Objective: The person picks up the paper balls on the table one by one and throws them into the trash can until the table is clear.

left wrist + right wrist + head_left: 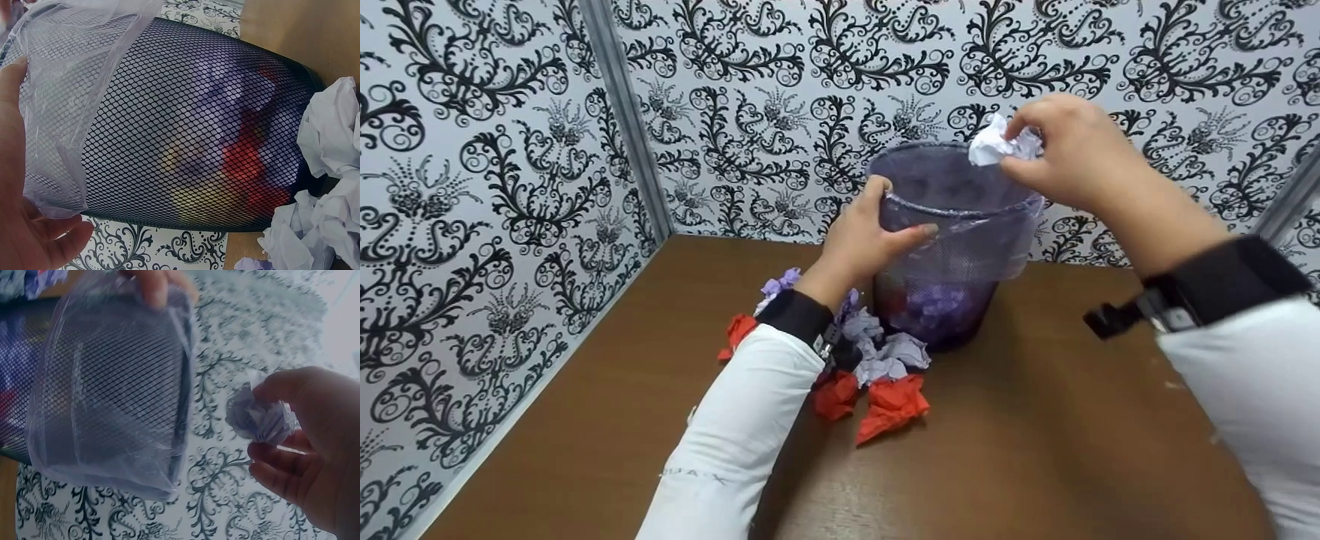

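A mesh wastebasket [952, 262] with a clear plastic liner [62, 112] folded over its rim stands on the table. My left hand [866, 232] grips the near left side of the rim, its thumb lying along the outside over the liner. Above the basket's right rim, my right hand [1065, 150] pinches a crumpled white paper ball [259, 417] between thumb and fingers. That ball is clear of the liner in the right wrist view. Through the mesh, crumpled purple, red and yellow paper [242, 160] shows in the lower part of the basket.
Crumpled white paper [885, 360] lies at the basket's near left foot, with red paper [894, 405] in front. More red paper [737, 334] and purple paper [780, 283] lie left, partly behind my left arm. Patterned walls [780, 112] border the brown table [1020, 450].
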A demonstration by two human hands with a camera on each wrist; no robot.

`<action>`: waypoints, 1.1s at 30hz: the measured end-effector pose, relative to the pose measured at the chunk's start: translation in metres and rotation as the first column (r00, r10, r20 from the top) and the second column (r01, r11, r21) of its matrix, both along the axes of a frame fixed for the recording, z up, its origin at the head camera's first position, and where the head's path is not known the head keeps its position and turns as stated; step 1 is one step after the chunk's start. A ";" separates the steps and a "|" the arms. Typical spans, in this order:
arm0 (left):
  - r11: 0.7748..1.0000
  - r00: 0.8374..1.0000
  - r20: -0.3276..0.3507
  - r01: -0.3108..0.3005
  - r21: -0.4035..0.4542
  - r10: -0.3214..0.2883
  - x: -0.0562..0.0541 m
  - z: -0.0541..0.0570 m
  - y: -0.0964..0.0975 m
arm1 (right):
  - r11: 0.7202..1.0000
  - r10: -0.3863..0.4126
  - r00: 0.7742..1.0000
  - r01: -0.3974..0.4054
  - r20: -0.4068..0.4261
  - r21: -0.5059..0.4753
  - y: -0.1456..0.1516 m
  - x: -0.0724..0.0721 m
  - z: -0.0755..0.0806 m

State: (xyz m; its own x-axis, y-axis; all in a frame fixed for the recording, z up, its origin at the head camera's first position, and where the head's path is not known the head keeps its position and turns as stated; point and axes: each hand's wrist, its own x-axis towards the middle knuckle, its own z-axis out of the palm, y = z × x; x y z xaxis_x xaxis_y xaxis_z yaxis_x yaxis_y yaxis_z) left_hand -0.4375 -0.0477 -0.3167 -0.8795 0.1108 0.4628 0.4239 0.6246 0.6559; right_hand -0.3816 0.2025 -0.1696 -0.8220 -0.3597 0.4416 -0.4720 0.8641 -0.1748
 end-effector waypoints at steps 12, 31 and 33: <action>0.999 0.999 0.021 0.025 0.035 -0.026 -0.001 -0.002 -0.004 | 0.989 -0.146 0.976 0.146 0.162 0.013 -0.016 -0.043 -0.006; 0.999 1.000 0.006 0.024 0.027 -0.025 0.001 0.001 0.001 | 0.984 -0.164 0.976 0.172 0.142 -0.051 -0.004 -0.033 -0.026; 1.000 1.000 0.003 0.022 0.021 -0.022 0.001 0.001 0.000 | 0.986 -0.135 0.987 0.142 0.089 -0.085 -0.008 -0.021 -0.029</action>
State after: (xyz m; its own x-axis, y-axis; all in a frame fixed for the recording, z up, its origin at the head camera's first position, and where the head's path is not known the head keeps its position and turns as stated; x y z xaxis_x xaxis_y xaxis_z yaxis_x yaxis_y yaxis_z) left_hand -0.4369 -0.0473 -0.3160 -0.8784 0.1207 0.4625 0.4355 0.6011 0.6701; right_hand -0.4031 0.1949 -0.1988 -0.8960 -0.2010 0.3960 -0.3294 0.8988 -0.2891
